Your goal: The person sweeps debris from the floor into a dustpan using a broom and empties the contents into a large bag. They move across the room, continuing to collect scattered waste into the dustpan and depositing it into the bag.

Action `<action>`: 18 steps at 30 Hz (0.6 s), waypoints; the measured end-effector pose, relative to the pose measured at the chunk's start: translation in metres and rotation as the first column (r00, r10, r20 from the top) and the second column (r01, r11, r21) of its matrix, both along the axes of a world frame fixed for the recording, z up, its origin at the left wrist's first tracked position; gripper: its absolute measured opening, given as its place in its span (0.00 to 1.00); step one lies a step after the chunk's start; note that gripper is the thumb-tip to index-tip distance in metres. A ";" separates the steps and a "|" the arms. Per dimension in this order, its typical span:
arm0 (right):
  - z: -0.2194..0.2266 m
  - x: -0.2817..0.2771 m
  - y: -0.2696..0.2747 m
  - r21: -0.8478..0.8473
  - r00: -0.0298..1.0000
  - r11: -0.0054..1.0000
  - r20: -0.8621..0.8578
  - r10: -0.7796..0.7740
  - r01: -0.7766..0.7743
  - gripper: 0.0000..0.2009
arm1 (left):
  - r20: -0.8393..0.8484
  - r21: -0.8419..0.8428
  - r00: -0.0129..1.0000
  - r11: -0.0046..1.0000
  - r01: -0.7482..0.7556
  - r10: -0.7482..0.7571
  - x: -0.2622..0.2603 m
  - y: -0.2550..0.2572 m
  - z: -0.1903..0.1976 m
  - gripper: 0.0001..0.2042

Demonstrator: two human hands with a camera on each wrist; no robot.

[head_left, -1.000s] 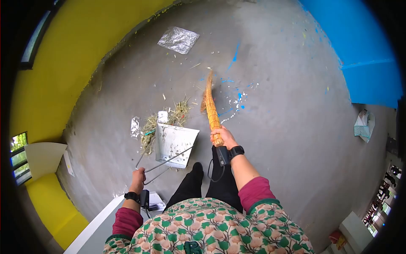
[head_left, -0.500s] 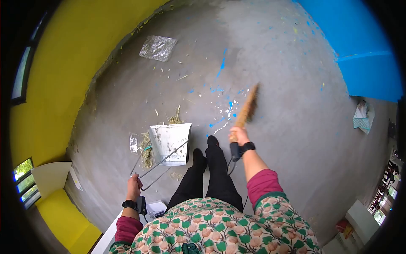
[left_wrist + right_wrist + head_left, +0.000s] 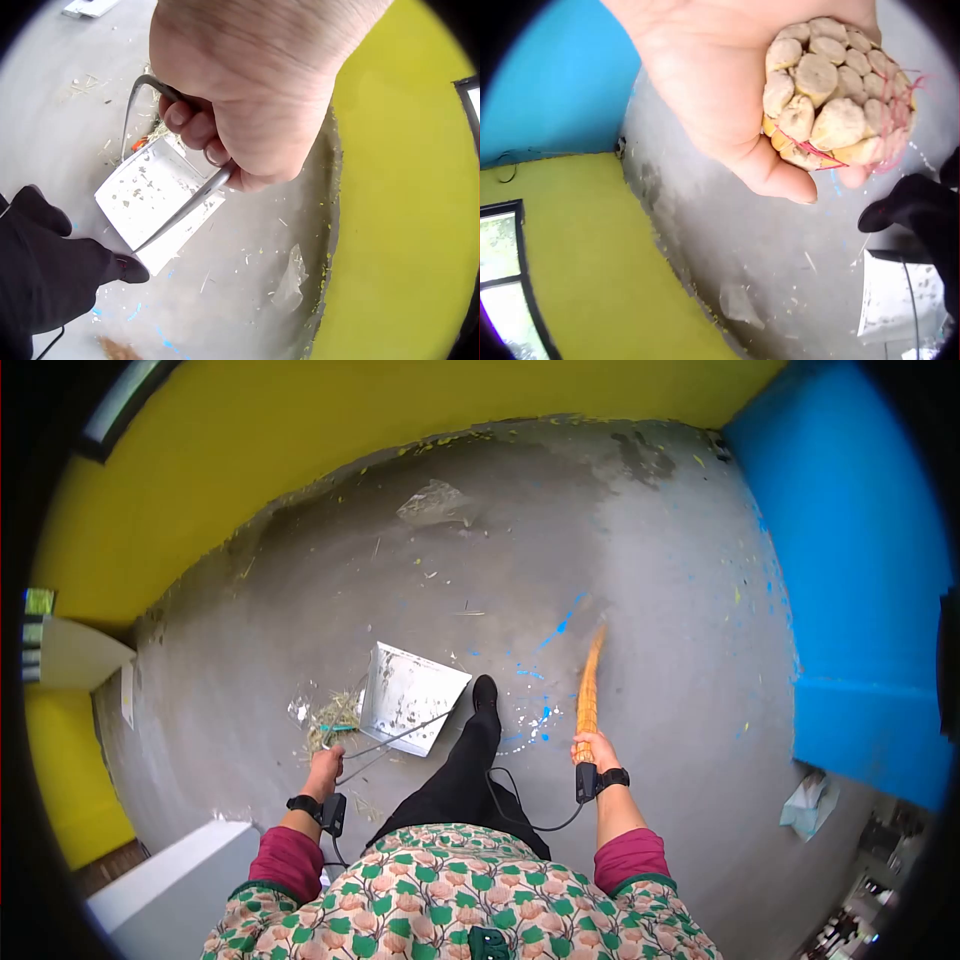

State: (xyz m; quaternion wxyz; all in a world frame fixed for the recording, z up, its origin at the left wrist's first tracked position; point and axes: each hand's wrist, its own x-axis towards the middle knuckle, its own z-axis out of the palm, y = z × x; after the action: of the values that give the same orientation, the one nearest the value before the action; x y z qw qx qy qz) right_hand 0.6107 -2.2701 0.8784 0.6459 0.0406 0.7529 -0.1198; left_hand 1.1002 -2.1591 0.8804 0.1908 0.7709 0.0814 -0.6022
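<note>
My left hand [image 3: 324, 770] grips the bent metal rod handle [image 3: 187, 208] of a white dustpan [image 3: 412, 695], its fingers curled round the rod in the left wrist view. Dark specks lie inside the pan, which is close over the grey floor. A heap of dry straw [image 3: 338, 715] with a green strip lies at the pan's left side. Off to the right, my right hand [image 3: 597, 751] holds a straw hand broom [image 3: 589, 695] by its bound handle, bristle end pointing away from me. The handle's cut stalk ends [image 3: 840, 94] face the right wrist camera.
A clear plastic sheet [image 3: 436, 505] lies on the far floor, near the yellow wall [image 3: 330, 420]. Blue and white paint spots [image 3: 545, 710] mark the floor between foot and broom. A shoe [image 3: 485, 695] stands beside the pan. A blue wall [image 3: 850, 600] rises at right.
The broom has swung from the middle out to the right, then drawn back slightly. One foot has stepped forward beside the dustpan. The view has turned, and straw now shows mainly left of the pan.
</note>
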 end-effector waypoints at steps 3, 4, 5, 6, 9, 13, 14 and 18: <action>-0.018 -0.008 -0.007 0.146 0.993 0.983 0.037 -0.114 0.108 0.15 | 0.038 -0.057 0.999 0.998 0.017 -0.015 -0.016 0.014 0.010 0.11; -0.032 0.005 -0.021 0.122 0.995 0.992 0.084 -0.051 0.040 0.14 | 0.030 -0.046 0.999 0.999 -0.028 0.029 -0.018 0.012 0.012 0.11; -0.042 0.029 -0.034 0.103 0.992 0.994 0.125 0.011 -0.024 0.14 | 0.016 -0.028 0.997 0.997 -0.071 0.072 -0.019 0.013 0.014 0.11; -0.049 0.055 -0.052 0.102 0.984 0.991 0.161 0.071 -0.088 0.14 | 0.004 0.009 0.995 0.995 -0.097 0.097 -0.016 0.015 0.010 0.10; -0.045 0.137 -0.130 0.006 0.853 0.965 0.469 0.230 -0.263 0.18 | 0.003 0.008 0.982 0.982 -0.191 0.191 -0.021 0.002 0.019 0.13; 0.017 0.205 -0.180 -0.190 0.722 0.826 0.409 0.558 -0.531 0.34 | 0.065 0.053 0.960 0.960 -0.275 0.272 -0.034 0.013 0.043 0.12; 0.000 0.212 -0.183 -0.226 0.670 0.770 0.388 0.633 -0.597 0.37 | 0.094 0.086 0.946 0.944 -0.319 0.311 -0.033 0.018 0.035 0.12; -0.003 0.259 -0.250 -0.156 0.417 0.515 0.416 0.808 -0.843 0.40 | 0.237 0.173 0.850 0.840 -0.513 0.470 -0.046 0.006 0.067 0.12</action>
State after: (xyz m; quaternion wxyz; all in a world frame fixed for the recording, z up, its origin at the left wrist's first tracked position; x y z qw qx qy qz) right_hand 0.8696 -2.5204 0.8757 0.7696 -0.2836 0.5122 0.2548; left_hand 1.0540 -2.1533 0.9469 0.2557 0.7930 0.3284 -0.4448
